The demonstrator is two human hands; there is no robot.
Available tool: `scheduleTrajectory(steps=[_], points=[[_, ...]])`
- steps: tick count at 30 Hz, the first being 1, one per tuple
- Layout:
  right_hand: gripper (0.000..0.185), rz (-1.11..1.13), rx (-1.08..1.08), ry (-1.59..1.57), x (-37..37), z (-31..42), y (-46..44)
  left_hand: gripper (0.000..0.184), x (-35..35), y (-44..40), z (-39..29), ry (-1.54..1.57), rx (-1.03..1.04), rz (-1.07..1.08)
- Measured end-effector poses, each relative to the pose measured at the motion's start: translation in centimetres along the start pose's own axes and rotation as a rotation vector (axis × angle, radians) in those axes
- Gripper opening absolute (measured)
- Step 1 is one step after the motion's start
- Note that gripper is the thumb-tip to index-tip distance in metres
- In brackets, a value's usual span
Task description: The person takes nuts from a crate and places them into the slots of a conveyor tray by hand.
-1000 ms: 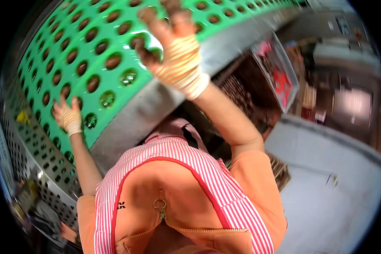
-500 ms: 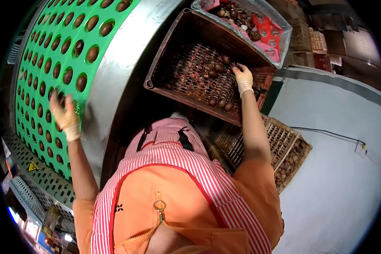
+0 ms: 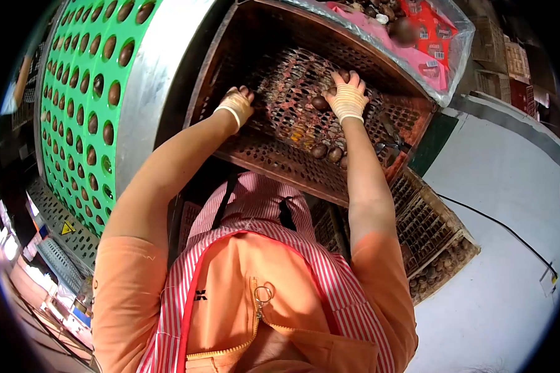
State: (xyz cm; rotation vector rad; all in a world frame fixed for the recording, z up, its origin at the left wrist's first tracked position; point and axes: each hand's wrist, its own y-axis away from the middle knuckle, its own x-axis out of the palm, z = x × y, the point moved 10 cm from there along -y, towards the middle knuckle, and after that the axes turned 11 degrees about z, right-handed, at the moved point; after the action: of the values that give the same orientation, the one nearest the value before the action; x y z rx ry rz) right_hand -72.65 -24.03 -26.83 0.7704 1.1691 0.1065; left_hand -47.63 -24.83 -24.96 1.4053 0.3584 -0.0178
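Observation:
My left hand (image 3: 236,107), in a pale ribbed glove with bare fingertips, is inside the dark red plastic crate (image 3: 274,169) near its left wall. Its fingers are curled, and whatever they may hold is hidden. My right hand (image 3: 348,101), gloved alike, reaches over a few dark brown eggs with its fingers spread. One brown egg (image 3: 344,74) lies at its fingertips and another egg (image 3: 320,102) rests beside its thumb side. Nearer me, several more eggs (image 3: 335,153) sit on the crate's perforated floor, partly covered by my right forearm.
On the left, a green conveyor (image 3: 81,105) carries rows of brown eggs in holes, edged by a metal panel (image 3: 162,68). Behind the crate stands a plastic-lined bin (image 3: 457,74) with red packets. Lower right are slatted crates (image 3: 426,217) and a black cable (image 3: 498,222).
My left hand has moved right, from the green conveyor into the red crate, and its fingers have curled. My right hand has shifted left over the eggs. The view has turned slightly.

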Motion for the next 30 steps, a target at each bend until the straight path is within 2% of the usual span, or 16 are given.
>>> scheduleTrajectory(steps=[4,5,6,8,12,14,16,17,20,22,23,25,27,30], points=[[0.061,0.054,-0.011,-0.090,0.9,-2.2,1.0,0.076,1.3,-3.2,-1.2,-0.208,0.108,0.084],[0.061,0.064,-0.001,-0.109,1.5,-2.8,1.1,0.080,1.1,-3.3,-1.2,-0.297,0.077,0.120],[0.055,-0.007,0.007,-0.150,1.6,-3.1,1.5,0.081,1.0,-3.8,-0.7,-0.248,0.019,0.134],[0.055,-0.019,0.005,-0.219,2.0,-3.3,1.7,0.082,0.7,-3.9,0.2,-0.155,-0.098,0.163],[0.060,0.055,-0.015,-0.283,2.3,-4.0,1.2,0.082,2.1,-4.2,-0.6,-0.359,0.051,0.234],[0.063,0.103,-0.049,-0.259,2.7,-4.4,0.1,0.082,2.7,-4.8,-0.6,-0.156,0.070,0.287],[0.065,0.146,0.028,-0.362,3.3,-5.1,-0.3,0.081,2.4,-4.3,-0.8,-0.006,0.123,0.265],[0.064,0.139,0.049,-0.342,3.2,-5.1,-0.1,0.078,1.9,-4.0,-0.7,0.111,0.117,0.330],[0.062,0.108,0.057,-0.312,2.4,-4.8,0.3,0.074,-2.5,-2.4,-2.4,0.436,0.258,0.045],[0.061,0.116,0.042,-0.306,2.5,-4.4,0.5,0.062,-4.2,-2.4,-4.1,1.508,0.229,0.184],[0.061,0.130,0.036,-0.304,2.6,-4.4,0.4,0.060,-6.3,-4.3,-6.0,1.046,0.340,0.014],[0.057,0.119,0.013,-0.339,2.2,-4.4,0.5,0.057,-9.2,-6.9,-9.2,0.598,0.385,-0.188],[0.057,0.076,-0.017,-0.275,1.7,-4.3,0.4,0.055,-12.2,-7.8,-8.5,0.710,0.294,-0.251],[0.058,0.033,-0.091,-0.274,2.0,-4.4,0.1,0.054,-14.0,-8.2,-6.4,0.914,0.241,-0.215]])
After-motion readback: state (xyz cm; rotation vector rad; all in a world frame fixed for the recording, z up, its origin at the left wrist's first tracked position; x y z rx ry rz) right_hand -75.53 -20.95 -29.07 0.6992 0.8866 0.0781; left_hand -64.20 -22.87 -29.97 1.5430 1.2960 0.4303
